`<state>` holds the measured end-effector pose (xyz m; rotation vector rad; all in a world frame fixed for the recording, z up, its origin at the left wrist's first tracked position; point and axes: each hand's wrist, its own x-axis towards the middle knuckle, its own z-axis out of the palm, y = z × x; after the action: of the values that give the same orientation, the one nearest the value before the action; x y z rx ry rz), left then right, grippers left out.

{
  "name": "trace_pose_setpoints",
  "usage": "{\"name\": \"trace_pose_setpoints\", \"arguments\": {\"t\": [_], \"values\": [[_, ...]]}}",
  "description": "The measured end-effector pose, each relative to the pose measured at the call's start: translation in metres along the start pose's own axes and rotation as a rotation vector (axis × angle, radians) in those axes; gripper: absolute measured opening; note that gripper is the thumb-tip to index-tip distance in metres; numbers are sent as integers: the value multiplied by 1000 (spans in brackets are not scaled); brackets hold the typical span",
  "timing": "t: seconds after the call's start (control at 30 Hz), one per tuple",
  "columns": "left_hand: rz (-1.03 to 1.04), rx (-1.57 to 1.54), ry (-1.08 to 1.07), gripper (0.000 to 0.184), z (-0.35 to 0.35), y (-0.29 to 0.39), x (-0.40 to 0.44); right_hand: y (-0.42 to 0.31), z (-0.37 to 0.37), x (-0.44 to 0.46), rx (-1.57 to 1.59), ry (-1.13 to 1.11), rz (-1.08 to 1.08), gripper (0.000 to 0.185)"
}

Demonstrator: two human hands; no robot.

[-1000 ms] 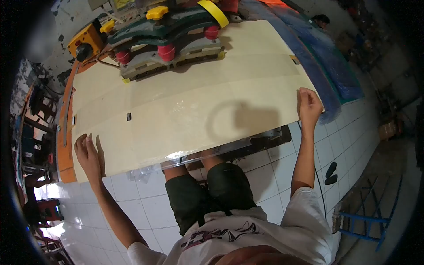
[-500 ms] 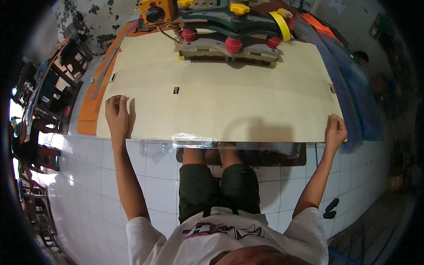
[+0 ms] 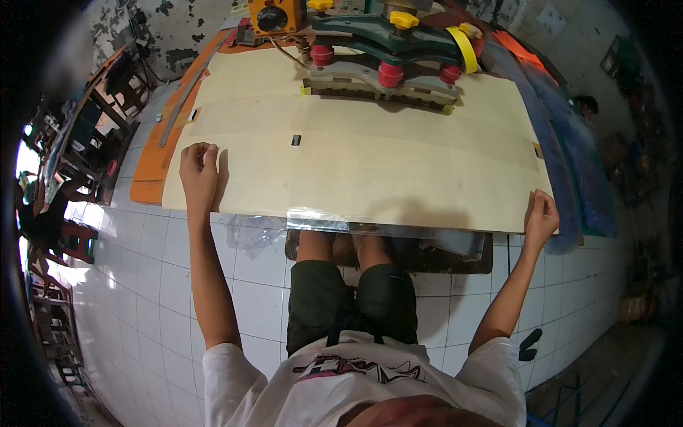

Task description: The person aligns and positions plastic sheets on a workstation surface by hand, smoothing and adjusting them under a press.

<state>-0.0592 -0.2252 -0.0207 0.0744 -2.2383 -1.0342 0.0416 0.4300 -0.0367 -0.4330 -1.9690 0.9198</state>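
Observation:
A wide cream-coloured board or sheet [image 3: 398,167] covers most of the table in front of me. My left hand [image 3: 199,167] is at its left side near the front edge, thumb and fingers pinched together, casting a shadow on it. At the front right corner, my right hand [image 3: 543,213] is closed with curled fingers. Whatever either hand pinches is too thin or hidden to make out. Clear plastic film [image 3: 316,217] glints along the front edge between the hands and hangs partly below it. A small dark rectangle [image 3: 296,140] lies on the cream surface, left of centre.
A green press head [image 3: 370,35] with red knobs and a grey lower plate [image 3: 380,91] stands over the back of the table. Left are an orange board [image 3: 151,178] and a metal ruler [image 3: 186,92]. Blue plastic sheeting [image 3: 580,178] hangs at right. Another person [image 3: 587,107] is far right.
The view has turned slightly, so the press and table sit further right and tilted. My left hand appears a little higher, my right slightly lower. Both stay closed.

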Motion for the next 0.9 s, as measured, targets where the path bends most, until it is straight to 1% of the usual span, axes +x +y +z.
{"name": "trace_pose_setpoints", "arguments": {"t": [0.13,0.27,0.33,0.37,0.43,0.47,0.53,0.57,0.6,0.67,0.7,0.77,0.83,0.9], "values": [[-2,-17,-2,23,1,-1,0,6,-3,2,-8,-23,-27,22],[-6,-36,-5,24,1,-2,-1,-5,-6,4,-9,-48,-22,22],[26,-5,-4,24,1,-4,0,-3,-9,11,-13,-113,53,25],[24,-4,-4,24,0,-3,0,-4,-10,15,-13,-115,53,25],[11,15,-17,23,-1,0,-1,-9,-9,24,-127,-154,121,28],[2,23,-25,23,-3,3,-3,-16,-7,25,-132,-165,128,28],[-17,3,-15,23,-3,9,-3,-36,-2,29,-242,-219,90,32],[-20,4,-13,23,-3,5,-5,-49,-1,29,-300,-254,126,41],[-9,6,-2,23,-2,0,-6,-45,3,35,-299,-251,120,41],[9,4,7,23,1,-1,1,-27,8,52,-495,-301,58,54],[-22,12,-17,23,-1,0,-1,-26,10,60,-503,-305,62,54],[-50,12,-38,23,-2,1,-2,-28,23,82,-584,-434,123,65],[-25,-13,-29,24,-4,5,-3,-20,35,99,-636,-458,109,66],[-30,-19,-27,24,-5,8,-4,-32,41,97,-687,-483,96,68]]}}
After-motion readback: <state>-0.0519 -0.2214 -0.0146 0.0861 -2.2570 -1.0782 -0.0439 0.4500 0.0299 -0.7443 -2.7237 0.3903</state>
